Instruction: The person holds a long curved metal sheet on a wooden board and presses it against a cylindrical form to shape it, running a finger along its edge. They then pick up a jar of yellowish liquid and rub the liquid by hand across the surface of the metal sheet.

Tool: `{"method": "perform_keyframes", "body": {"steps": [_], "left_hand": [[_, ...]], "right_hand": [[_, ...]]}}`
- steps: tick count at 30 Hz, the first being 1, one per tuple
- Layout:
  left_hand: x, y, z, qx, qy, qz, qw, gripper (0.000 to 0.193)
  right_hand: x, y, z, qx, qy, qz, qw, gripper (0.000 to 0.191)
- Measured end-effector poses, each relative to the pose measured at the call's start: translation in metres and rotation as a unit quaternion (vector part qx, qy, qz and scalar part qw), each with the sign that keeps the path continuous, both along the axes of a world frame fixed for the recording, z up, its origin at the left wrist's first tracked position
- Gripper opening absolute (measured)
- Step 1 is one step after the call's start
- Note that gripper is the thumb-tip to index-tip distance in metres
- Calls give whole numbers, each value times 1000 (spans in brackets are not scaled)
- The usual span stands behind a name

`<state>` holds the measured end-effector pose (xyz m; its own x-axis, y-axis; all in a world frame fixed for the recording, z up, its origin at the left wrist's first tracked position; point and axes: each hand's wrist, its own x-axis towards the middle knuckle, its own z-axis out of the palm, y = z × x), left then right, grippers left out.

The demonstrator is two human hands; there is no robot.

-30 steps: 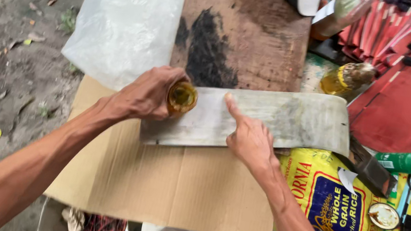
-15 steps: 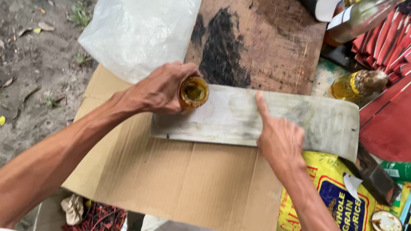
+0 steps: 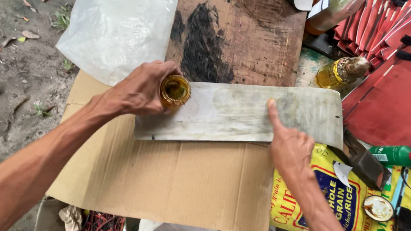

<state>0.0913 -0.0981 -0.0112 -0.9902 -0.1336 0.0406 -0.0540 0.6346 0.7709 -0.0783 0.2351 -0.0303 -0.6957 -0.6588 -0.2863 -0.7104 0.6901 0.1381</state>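
Rightward along the pale board (image 3: pixel 239 114) slid the right hand (image 3: pixel 289 146), forefinger pressing; left hand (image 3: pixel 137 90) grips amber jar (image 3: pixel 175 90).

1. The flat grey strip (image 3: pixel 242 113) looks like dull, smeared sheet metal, matt and streaked.
2. The small amber jar (image 3: pixel 175 91), at its 9 o'clock end, is glossy glass.
3. The cardboard sheet (image 3: pixel 172 182) beneath is matt brown paperboard.
4. The board (image 3: pixel 242 27) at 12 o'clock is rough, stained wood.
5. The clear bag (image 3: pixel 122 12) is thin, shiny plastic.
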Motion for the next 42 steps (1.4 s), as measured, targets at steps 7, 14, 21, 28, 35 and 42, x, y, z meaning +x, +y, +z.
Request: {"method": "perform_keyframes", "body": {"steps": [7, 14, 21, 28, 35, 42], "left_hand": [[0, -2, 0, -15, -21, 7, 1000, 48], [0, -2, -4, -18, 4, 8, 1000, 52], [-2, 1, 4, -24, 2, 11, 1000, 48], [-2, 2, 5, 1, -16, 23, 1000, 43], [-1, -1, -3, 7, 17, 7, 1000, 44], [-1, 0, -4, 20, -13, 21, 999, 44]], "right_hand": [[-8, 13, -24, 3, 19, 14, 1000, 101], [-12, -34, -27, 48, 91, 40, 994, 93], [57, -86, -34, -12, 8, 146, 989, 93], [32, -81, 5, 13, -16, 95, 995, 96], [14, -57, -2, -41, -12, 112, 993, 104], [33, -75, -14, 29, 49, 68, 996, 98]]}}
